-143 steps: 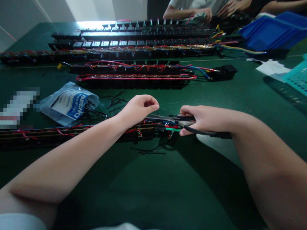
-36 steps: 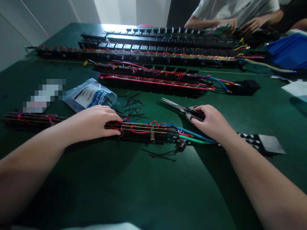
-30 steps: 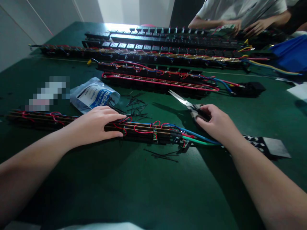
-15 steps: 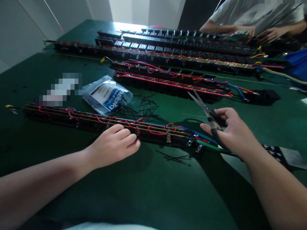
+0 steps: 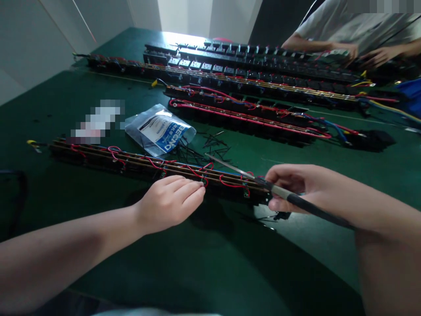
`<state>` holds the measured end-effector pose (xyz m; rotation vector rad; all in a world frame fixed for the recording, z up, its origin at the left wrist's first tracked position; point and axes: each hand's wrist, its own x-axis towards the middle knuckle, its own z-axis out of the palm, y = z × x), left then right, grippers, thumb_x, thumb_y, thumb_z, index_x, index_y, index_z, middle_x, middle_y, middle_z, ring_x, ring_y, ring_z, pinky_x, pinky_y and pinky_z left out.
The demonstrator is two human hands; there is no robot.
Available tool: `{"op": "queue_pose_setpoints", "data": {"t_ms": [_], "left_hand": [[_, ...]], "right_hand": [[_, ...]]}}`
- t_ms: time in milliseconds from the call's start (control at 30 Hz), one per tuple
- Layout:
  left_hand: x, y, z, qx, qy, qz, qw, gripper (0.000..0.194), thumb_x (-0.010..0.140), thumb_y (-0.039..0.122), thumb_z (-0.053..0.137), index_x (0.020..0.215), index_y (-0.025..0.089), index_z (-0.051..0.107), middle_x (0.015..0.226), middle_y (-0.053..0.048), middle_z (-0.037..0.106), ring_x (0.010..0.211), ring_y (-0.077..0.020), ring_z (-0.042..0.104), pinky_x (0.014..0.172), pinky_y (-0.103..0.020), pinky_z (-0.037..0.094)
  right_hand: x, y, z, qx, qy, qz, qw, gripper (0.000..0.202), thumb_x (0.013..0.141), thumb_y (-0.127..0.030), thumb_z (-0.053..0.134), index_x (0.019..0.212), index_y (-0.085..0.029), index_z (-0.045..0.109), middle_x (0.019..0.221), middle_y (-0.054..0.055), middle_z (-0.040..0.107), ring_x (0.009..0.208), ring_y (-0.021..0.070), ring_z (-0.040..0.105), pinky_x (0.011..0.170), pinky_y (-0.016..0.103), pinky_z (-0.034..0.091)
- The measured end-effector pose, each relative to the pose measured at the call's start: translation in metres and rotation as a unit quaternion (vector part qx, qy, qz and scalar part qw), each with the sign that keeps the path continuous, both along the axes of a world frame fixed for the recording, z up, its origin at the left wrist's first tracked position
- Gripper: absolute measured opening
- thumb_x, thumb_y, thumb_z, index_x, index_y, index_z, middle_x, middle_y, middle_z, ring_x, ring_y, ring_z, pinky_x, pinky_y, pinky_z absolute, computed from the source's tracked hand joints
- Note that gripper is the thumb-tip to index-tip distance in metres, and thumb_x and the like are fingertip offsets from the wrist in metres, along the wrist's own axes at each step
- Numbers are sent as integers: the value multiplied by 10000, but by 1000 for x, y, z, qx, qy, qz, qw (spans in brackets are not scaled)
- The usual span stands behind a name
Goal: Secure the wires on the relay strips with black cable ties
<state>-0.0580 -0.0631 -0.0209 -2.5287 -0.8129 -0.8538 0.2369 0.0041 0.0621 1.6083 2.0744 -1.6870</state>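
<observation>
A long black power strip (image 5: 108, 164) lies across the table in front of me, with brass bars and looped red wires along its open top. My left hand (image 5: 174, 199) is closed at its near edge, fingertips against a small green board by a red wire; its thumb is hidden. In my right hand (image 5: 296, 186) is a pair of scissors (image 5: 237, 169) with tape round the handle. Their blades look nearly together and point left above the right part of the strip. My right hand covers the strip's right end.
Behind the strip lies a clear bag (image 5: 161, 129) beside spilled black cable ties (image 5: 215, 147). Farther back are a shorter wired strip (image 5: 250, 114) and several long ones (image 5: 230, 79). A co-worker's hands (image 5: 378, 57) are at the far right. Blue material (image 5: 411, 96) lies below them.
My right hand has come left and turned, bringing the scissors over the power strip with the blades closer together. My left hand stays on the strip's near edge. The view has shifted slightly.
</observation>
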Motion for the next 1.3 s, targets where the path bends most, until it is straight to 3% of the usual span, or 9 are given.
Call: {"op": "queue_pose_setpoints", "data": {"t_ms": [233,367,467,600,867,1300], "left_hand": [[3,0,-2,-24,-15,26,999,189,996,110,561,850,129,679,951,-72,814,849,-164,780,749,-282,651],[3,-1,1,-24,-22,14,999,212,1007,117,532,880,136,702,976,-65,817,897,-170,785,779,-281,656],[2,-1,2,-22,-27,11,999,198,1002,103,533,905,119,705,960,-72,816,899,-185,787,789,-298,661],[2,0,1,-25,-26,15,999,187,995,94,536,898,115,695,942,-81,813,886,-191,787,795,-306,664],[2,0,-2,-45,-25,35,998,192,986,117,563,830,152,669,928,-58,807,877,-173,782,836,-293,661],[2,12,-11,-106,-131,53,984,141,993,119,545,884,157,627,833,-43,788,769,-163,774,714,-259,636]], "right_hand": [[3,5,-12,-56,-40,56,996,397,647,-547,850,750,-223,646,704,-11,615,644,180,563,586,298,432],[14,7,-14,-64,-62,61,994,440,734,-639,753,760,-223,612,623,-25,545,533,135,447,495,281,325],[16,9,-12,-82,-96,85,988,468,719,-664,745,733,-225,583,554,-40,502,480,119,407,460,273,273],[10,8,-13,-101,-108,123,981,469,724,-651,747,668,-228,552,474,-47,482,440,121,417,463,279,284],[1,9,-16,-102,-127,105,981,514,680,-714,737,642,-240,542,465,-25,511,425,138,427,466,299,295],[1,11,-17,-105,-133,121,978,568,660,-778,705,652,-238,530,447,-34,498,414,122,404,473,294,277]]}}
